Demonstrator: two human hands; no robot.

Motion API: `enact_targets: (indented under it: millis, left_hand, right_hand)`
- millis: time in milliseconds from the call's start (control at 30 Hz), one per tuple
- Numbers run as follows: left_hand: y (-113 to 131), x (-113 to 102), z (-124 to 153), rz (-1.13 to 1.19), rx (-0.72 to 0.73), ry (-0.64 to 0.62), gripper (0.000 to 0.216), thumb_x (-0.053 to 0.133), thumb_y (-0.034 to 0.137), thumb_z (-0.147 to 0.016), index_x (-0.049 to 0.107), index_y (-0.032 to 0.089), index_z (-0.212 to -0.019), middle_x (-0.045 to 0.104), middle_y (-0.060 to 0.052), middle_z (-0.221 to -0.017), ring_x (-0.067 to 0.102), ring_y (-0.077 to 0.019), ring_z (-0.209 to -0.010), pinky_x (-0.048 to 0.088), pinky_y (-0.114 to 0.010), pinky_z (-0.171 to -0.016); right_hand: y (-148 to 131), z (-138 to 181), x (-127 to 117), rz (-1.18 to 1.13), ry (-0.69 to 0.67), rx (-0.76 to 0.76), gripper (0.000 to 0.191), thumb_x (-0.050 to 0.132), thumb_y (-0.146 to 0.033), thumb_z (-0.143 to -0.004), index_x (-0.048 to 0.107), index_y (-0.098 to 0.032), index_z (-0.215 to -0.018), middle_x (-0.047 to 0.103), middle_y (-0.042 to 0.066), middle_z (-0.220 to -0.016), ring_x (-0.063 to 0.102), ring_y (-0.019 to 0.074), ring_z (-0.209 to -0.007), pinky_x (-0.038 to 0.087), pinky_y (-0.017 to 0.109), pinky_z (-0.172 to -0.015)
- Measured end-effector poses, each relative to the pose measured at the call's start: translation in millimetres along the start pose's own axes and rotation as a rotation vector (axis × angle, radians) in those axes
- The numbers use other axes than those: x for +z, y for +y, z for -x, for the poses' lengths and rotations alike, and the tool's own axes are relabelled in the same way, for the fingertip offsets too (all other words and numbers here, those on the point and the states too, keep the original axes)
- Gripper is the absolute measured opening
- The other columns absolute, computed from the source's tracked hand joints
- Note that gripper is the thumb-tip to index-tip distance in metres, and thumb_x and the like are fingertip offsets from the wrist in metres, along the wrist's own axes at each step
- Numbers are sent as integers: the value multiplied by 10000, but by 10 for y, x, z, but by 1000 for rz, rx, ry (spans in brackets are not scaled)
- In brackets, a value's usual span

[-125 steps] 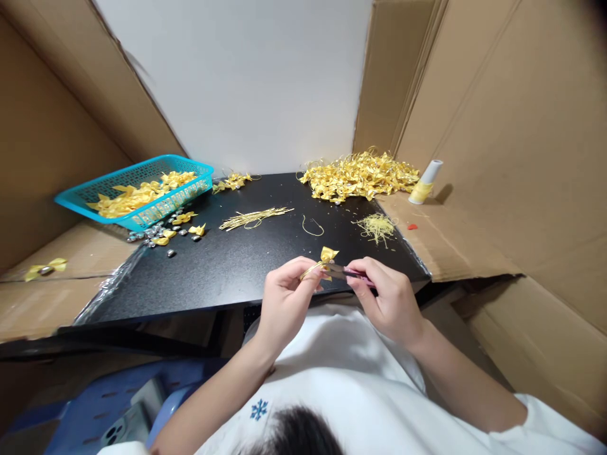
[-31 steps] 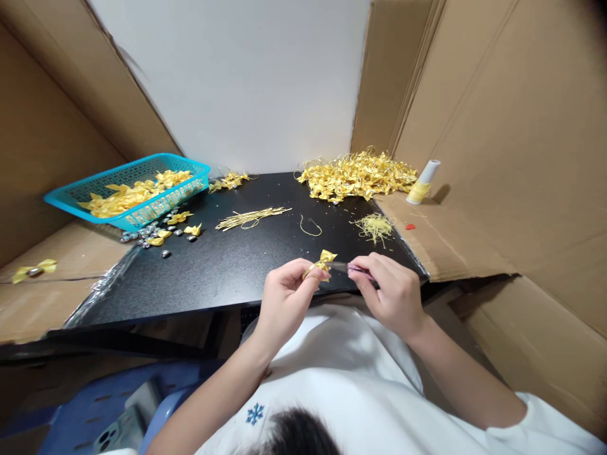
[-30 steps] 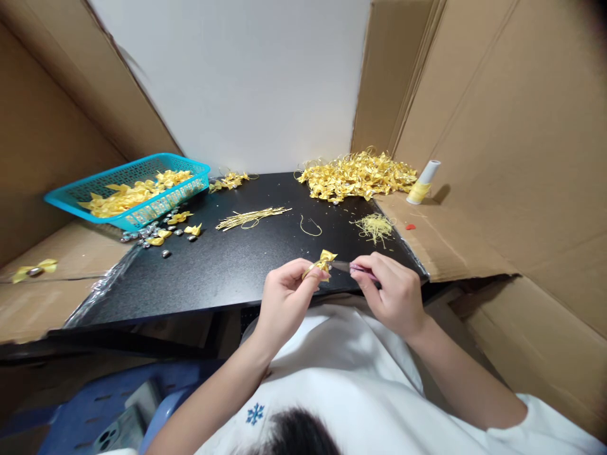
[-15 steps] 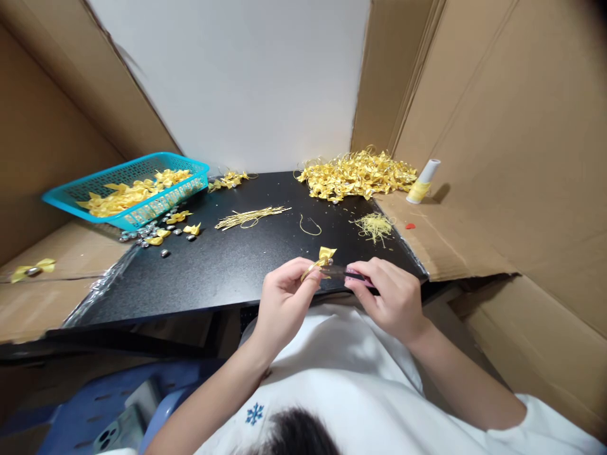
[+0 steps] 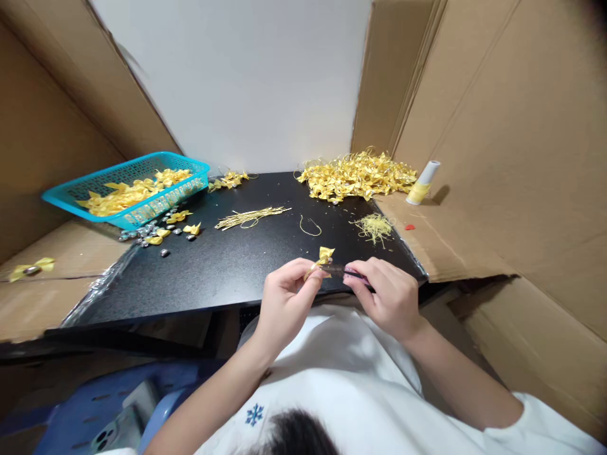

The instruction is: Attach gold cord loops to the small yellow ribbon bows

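Observation:
My left hand (image 5: 288, 300) pinches a yellow ribbon bow (image 5: 325, 254) between thumb and fingers, close to the table's front edge. A loop of gold cord hangs from the bow and curls round by my fingertips. In my right hand (image 5: 389, 295) is a small pair of scissors (image 5: 337, 270) with dark blades, its grip mostly covered by my fingers. The blades point left and reach the cord at the base of the bow. Whether they are parted cannot be made out.
On the black table (image 5: 199, 278) lie gold cords (image 5: 251, 218), a single cord loop, cord clippings (image 5: 374, 227) and a heap of corded bows (image 5: 358, 175). Left are a blue basket (image 5: 165, 197) of bows and silvery beads (image 5: 147, 234). A white cone (image 5: 430, 172) stands right, near cardboard walls.
The scissors have shifted slightly left, with their blades closer in to the bow and cord. My left hand has barely moved.

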State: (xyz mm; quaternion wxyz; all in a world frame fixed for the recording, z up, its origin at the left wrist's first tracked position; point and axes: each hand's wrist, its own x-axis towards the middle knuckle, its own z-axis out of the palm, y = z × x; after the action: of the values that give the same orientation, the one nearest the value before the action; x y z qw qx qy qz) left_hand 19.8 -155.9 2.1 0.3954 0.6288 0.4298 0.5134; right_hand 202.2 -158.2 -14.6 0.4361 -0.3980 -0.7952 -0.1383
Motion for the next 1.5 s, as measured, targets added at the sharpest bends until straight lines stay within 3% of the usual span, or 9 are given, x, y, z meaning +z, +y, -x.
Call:
enact_targets:
  millis: [267, 500, 733, 900, 1000, 1100, 1233, 1333, 1500]
  left_hand:
    - [-86, 55, -238, -68, -15, -20, 265, 607, 317, -820, 644, 137, -628, 594, -15, -685, 460, -89, -593, 350, -202, -539]
    - [-161, 258, -594, -135, -23, -53, 280, 608, 358, -776, 657, 133, -617, 509, 20, -537, 407, -82, -520, 309, -209, -504]
    - [-330, 560, -1054, -160, -106, -140, 254, 616, 348, -707, 731, 127, -661, 634, -24, -568, 526, -122, -533, 384, -228, -524]
    - [-319, 567, -1075, -93, -153, -150, 227, 613, 325, -705, 750, 144, -695, 694, -43, -659, 582, -134, -591, 446, -232, -569]
    - [-223, 517, -976, 8, -32, -165, 208, 619, 313, -739, 743, 156, -681, 708, -48, -710, 604, -137, -646, 476, -233, -611]
    - [-126, 462, -865, 12, 211, -168, 199, 659, 317, -776, 733, 162, -673, 693, -44, -704, 601, -130, -652, 469, -227, -607]
    - [-64, 395, -759, 9, 475, -205, 152, 648, 236, -825, 739, 176, -719, 709, -51, -745, 632, -129, -689, 489, -225, -643]
    - [-55, 362, -719, 29, 553, -205, 148, 649, 220, -829, 728, 174, -712, 710, -57, -740, 645, -135, -689, 501, -227, -635]
    - [-63, 343, -684, 24, 547, -178, 172, 659, 270, -828, 719, 171, -700, 709, -69, -746, 648, -144, -691, 507, -236, -634]
  right_hand:
    - [136, -34, 90, -4, -67, 129, 213, 487, -324, -974, 618, -165, -922, 684, 35, -824, 620, 111, -693, 415, 215, -646]
    - [369, -50, 114, 67, -25, 198, 242, 465, -334, -983, 626, -170, -907, 702, 39, -845, 643, 120, -735, 405, 210, -662]
    - [666, -27, 162, 250, -55, 375, 328, 431, -363, -988, 648, -176, -827, 705, 48, -793, 628, 143, -688, 312, 250, -570]
    - [810, 6, 61, 155, 16, 556, 301, 459, -399, -961, 656, -180, -898, 718, 62, -821, 640, 172, -685, 358, 242, -566]
    - [795, 43, -44, -66, 90, 564, 333, 440, -433, -964, 642, -173, -918, 696, 52, -778, 627, 153, -649, 420, 232, -580]
    - [691, 61, -127, -251, 119, 506, 334, 428, -427, -973, 637, -171, -928, 664, 28, -727, 583, 119, -576, 425, 213, -538]
    - [531, 35, -177, -337, 127, 408, 269, 455, -372, -970, 640, -179, -944, 664, 23, -751, 596, 110, -608, 440, 193, -533]
    - [466, 14, -180, -326, 128, 358, 219, 487, -339, -957, 638, -181, -936, 671, 32, -783, 622, 118, -662, 464, 188, -548]
    - [434, 31, -186, -281, 142, 304, 184, 496, -314, -951, 634, -192, -956, 679, 46, -826, 650, 128, -726, 499, 187, -578]
